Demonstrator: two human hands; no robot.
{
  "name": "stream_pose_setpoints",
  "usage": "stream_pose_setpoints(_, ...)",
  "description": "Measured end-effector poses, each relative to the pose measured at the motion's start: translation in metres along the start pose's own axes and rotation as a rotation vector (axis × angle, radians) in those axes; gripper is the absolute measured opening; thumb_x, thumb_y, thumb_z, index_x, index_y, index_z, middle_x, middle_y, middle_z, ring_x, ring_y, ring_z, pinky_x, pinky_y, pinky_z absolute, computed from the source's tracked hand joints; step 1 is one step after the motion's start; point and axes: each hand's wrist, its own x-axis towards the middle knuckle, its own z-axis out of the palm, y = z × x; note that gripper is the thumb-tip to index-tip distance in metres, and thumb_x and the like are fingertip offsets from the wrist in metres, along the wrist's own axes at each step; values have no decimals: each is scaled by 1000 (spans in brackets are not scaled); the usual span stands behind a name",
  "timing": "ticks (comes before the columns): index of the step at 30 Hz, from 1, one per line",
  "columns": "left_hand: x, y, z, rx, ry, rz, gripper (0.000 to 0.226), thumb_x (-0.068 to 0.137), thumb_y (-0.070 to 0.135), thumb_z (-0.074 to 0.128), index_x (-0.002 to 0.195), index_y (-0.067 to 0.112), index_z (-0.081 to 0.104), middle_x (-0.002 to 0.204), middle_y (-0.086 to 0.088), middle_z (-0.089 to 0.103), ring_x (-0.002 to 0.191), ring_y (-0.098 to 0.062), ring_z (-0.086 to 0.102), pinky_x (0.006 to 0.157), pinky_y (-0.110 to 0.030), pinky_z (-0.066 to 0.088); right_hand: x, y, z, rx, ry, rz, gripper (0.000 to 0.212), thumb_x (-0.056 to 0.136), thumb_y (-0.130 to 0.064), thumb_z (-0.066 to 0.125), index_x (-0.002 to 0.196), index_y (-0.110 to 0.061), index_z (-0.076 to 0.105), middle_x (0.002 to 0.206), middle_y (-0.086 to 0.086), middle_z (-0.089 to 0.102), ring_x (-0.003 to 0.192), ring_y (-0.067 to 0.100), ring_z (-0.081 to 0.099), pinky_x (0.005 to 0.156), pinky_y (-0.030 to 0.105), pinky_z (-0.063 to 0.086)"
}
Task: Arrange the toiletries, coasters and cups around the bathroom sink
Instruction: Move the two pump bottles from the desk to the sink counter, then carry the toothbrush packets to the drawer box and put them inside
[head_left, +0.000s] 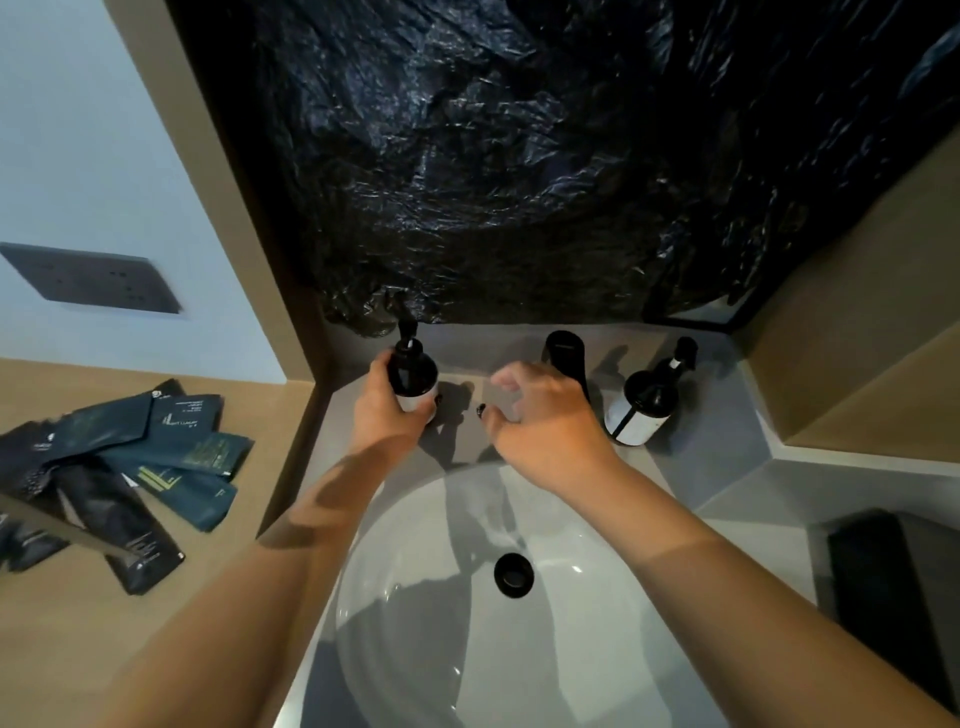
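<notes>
Round white glossy sink (415, 597), black drain ring (514, 573) in its bowl. Grey matte counter (727, 431) around sink. Behind sink: black tap (567, 358), crinkled shiny black plastic sheet (467, 156) over wall. Left of sink, on tan ledge: loose heap of flat dark packets (130, 467) (some teal, some black). Left hand (387, 410) wraps fingers round pump bottle (413, 376), dark cylinder with white base, behind sink's left rim. Right hand (545, 426) holds nothing, fingers loosely curled, near tap. Second pump bottle (644, 405) stands right of tap.
</notes>
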Motion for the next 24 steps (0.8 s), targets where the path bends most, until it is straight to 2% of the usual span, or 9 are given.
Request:
stream_pose_setpoints(6,-10,7,-10,7,-53,-77,95,78,22,78,151,18,18,151,-4,38,139,-26,36,116,-40,28,-16,0,-7,32,-46,-19,37,91,-31,58,125,-19,55,127,3,55,109,19,57,92,31,48)
stream_pose_setpoints(9,-32,14,-22,-14,-51,-61,87,82,21,74,151,18,20,152,-4,38,139,-26,35,113,-34,27,-30,-1,-17,17,-77,-53,43,92,-32,57,132,-19,50,127,6,52,105,21,58,88,30,47)
stream_pose_setpoints(11,-56,18,-32,23,-40,-14,81,86,22,69,150,14,21,151,-8,39,138,-27,36,110,-32,29,-41,-2,-25,3,-107,-75,48,93,-33,56,137,-18,45,129,8,50,111,23,54,87,29,44)
stream_pose_setpoints(15,-107,32,-54,62,-52,-27,80,87,21,67,150,16,19,152,-9,34,138,-27,34,112,-32,27,-69,-3,-37,0,-192,-107,61,95,-39,51,148,-20,29,150,4,33,138,22,32,107,32,32)
stream_pose_setpoints(20,-166,33,-88,294,-84,70,85,88,42,62,152,14,14,158,-8,26,140,-26,32,114,-37,27,-105,-6,-42,-14,-250,-213,60,97,-40,45,150,-22,23,157,-6,20,145,15,18,115,34,24)
stream_pose_setpoints(24,-206,33,-109,336,-72,54,84,85,48,64,151,24,17,157,-2,27,139,-22,34,114,-44,32,-129,-9,-33,14,-281,-276,62,97,-41,46,151,-22,23,157,-6,19,145,15,18,116,33,22)
